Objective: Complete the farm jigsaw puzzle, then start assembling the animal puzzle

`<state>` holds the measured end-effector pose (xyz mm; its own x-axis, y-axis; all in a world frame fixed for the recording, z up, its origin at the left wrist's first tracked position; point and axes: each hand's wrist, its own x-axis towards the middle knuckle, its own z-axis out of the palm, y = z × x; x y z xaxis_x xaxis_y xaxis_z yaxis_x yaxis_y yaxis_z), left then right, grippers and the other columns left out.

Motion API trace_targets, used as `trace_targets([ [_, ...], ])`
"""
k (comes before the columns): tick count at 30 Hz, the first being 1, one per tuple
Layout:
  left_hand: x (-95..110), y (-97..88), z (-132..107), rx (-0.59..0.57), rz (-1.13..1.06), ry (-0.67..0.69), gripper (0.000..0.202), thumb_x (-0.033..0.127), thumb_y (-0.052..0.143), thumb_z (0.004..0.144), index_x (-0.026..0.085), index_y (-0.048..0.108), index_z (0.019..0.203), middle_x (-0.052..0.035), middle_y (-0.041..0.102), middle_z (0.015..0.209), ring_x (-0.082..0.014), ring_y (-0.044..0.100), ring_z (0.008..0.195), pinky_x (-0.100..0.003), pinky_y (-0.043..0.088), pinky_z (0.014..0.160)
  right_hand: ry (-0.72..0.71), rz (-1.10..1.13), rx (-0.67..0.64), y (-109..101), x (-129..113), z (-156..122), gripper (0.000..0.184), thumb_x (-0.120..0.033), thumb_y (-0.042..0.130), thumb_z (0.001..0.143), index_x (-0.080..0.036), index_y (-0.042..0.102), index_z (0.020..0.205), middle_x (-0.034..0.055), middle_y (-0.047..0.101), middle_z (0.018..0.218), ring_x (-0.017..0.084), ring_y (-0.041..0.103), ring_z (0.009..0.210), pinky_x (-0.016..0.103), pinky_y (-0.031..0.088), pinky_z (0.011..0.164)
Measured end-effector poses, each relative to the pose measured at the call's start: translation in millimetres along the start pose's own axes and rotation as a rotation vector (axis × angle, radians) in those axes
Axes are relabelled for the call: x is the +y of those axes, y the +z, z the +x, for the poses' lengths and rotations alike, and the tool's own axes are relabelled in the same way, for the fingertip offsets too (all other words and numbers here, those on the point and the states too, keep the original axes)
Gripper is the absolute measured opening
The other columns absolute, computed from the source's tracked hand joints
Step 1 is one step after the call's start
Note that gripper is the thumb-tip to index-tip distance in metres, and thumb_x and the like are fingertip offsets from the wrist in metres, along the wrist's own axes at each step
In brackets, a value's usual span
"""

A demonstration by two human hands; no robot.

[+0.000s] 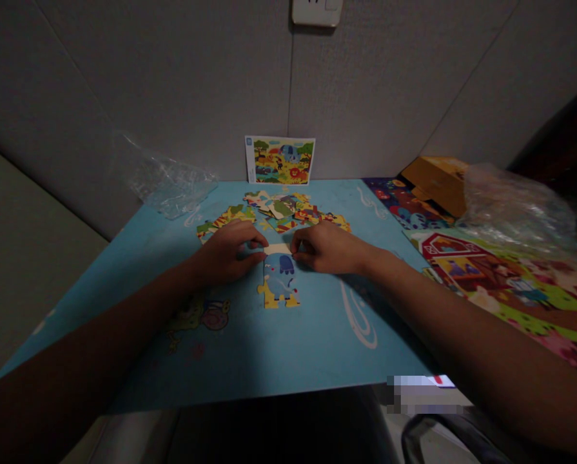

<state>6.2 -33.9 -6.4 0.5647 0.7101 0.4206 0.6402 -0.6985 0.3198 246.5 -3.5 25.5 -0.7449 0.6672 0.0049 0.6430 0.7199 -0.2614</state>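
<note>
A small joined section of jigsaw puzzle [279, 278] with a blue elephant on it lies on the blue table in front of me. At its far end is a pale cream strip [278, 248], which seems to be a puzzle piece. My left hand [233, 251] pinches the left edge of this piece between thumb and fingers. On the opposite edge, my right hand [322, 248] has its fingers curled closed on the same piece. Loose puzzle pieces [281, 207] lie heaped just beyond both hands, some partly hidden behind them.
A picture card [281, 160] of the animal scene leans against the wall. Clear plastic wrapping [172, 183] lies at the back left. To the right are a farm picture [505, 283], an orange-brown box [436, 187] and a plastic bag [515, 203]. The table's front edge [269, 396] is near me.
</note>
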Motion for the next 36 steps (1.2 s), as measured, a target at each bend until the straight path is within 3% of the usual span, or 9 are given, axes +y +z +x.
trace_targets([
  [3,9,13.0,9,0.161,0.147,-0.021,0.017,0.023,0.051,0.089,0.016,0.065,0.083,-0.0060,0.062,0.076,-0.0202,0.054,0.076,-0.036,0.042,0.076,-0.018,0.020,0.020,1,1,0,0.017,-0.018,0.060,0.077,-0.017,0.073,0.088,0.0044,0.069,0.074,0.015,0.055,0.064,0.027,0.034,0.063],
  [8,7,33.5,35,0.397,0.390,-0.204,0.019,0.023,0.051,0.089,0.017,0.068,0.084,-0.0091,0.064,0.083,-0.0261,0.052,0.087,-0.042,0.040,0.081,0.007,0.037,0.065,0,7,0,0.018,-0.023,0.059,0.082,-0.018,0.075,0.089,0.0050,0.070,0.075,0.017,0.058,0.067,0.027,0.036,0.065],
  [12,-5,31.5,42,0.457,0.428,-0.306,0.017,0.023,0.055,0.086,0.020,0.071,0.092,-0.0094,0.064,0.095,-0.0310,0.049,0.100,-0.046,0.038,0.084,0.163,-0.045,0.287,-2,21,3,0.026,-0.026,0.054,0.087,-0.016,0.074,0.101,0.0105,0.071,0.089,0.023,0.059,0.086,0.031,0.039,0.075],
  [15,-11,19.7,37,0.418,0.395,-0.297,0.018,0.022,0.056,0.086,0.022,0.072,0.094,-0.0101,0.065,0.102,-0.0340,0.046,0.107,-0.051,0.036,0.090,0.240,-0.125,0.401,2,35,7,0.039,-0.039,0.054,0.090,-0.016,0.069,0.118,0.0174,0.064,0.121,0.032,0.052,0.111,0.040,0.038,0.090],
  [19,-17,7.2,29,0.284,0.361,-0.276,0.021,0.034,0.060,0.087,0.024,0.074,0.099,-0.0106,0.061,0.121,-0.0389,0.038,0.120,-0.059,0.030,0.098,0.302,-0.149,0.314,10,46,15,0.052,-0.050,0.052,0.091,-0.019,0.060,0.133,0.0178,0.051,0.143,0.039,0.043,0.125,0.052,0.034,0.096],
  [24,-18,9.8,27,0.023,0.368,-0.168,0.068,0.066,0.070,0.072,0.029,0.064,0.128,-0.0145,0.041,0.147,-0.0452,0.026,0.134,-0.066,0.022,0.106,0.272,-0.114,0.267,13,49,20,0.038,-0.038,0.050,0.092,-0.018,0.065,0.121,0.0150,0.066,0.124,0.035,0.052,0.115,0.050,0.033,0.093],
  [27,-16,13.2,26,-0.086,0.361,-0.149,0.072,0.067,0.069,0.074,0.029,0.059,0.134,-0.0153,0.034,0.153,-0.0458,0.022,0.139,-0.068,0.018,0.108,0.291,-0.109,0.300,12,51,21,0.037,-0.038,0.052,0.091,-0.017,0.065,0.118,0.0151,0.069,0.117,0.034,0.054,0.111,0.049,0.034,0.092],
  [31,-12,12.3,27,-0.127,0.346,-0.218,0.079,0.067,0.067,0.075,0.024,0.053,0.140,-0.0188,0.035,0.154,-0.0460,0.021,0.141,-0.067,0.015,0.110,0.325,-0.029,0.378,11,52,21,0.035,-0.038,0.056,0.090,-0.015,0.064,0.115,0.0131,0.070,0.113,0.031,0.057,0.106,0.044,0.036,0.089],
  [36,-11,11.7,28,-0.140,0.286,-0.229,0.097,0.063,0.063,0.081,0.022,0.020,0.157,-0.0155,0.049,0.147,-0.0437,0.015,0.145,-0.063,0.011,0.113,0.290,-0.012,0.449,12,51,24,0.021,-0.033,0.057,0.092,-0.017,0.068,0.101,0.0089,0.073,0.098,0.025,0.062,0.094,0.037,0.039,0.085],
])
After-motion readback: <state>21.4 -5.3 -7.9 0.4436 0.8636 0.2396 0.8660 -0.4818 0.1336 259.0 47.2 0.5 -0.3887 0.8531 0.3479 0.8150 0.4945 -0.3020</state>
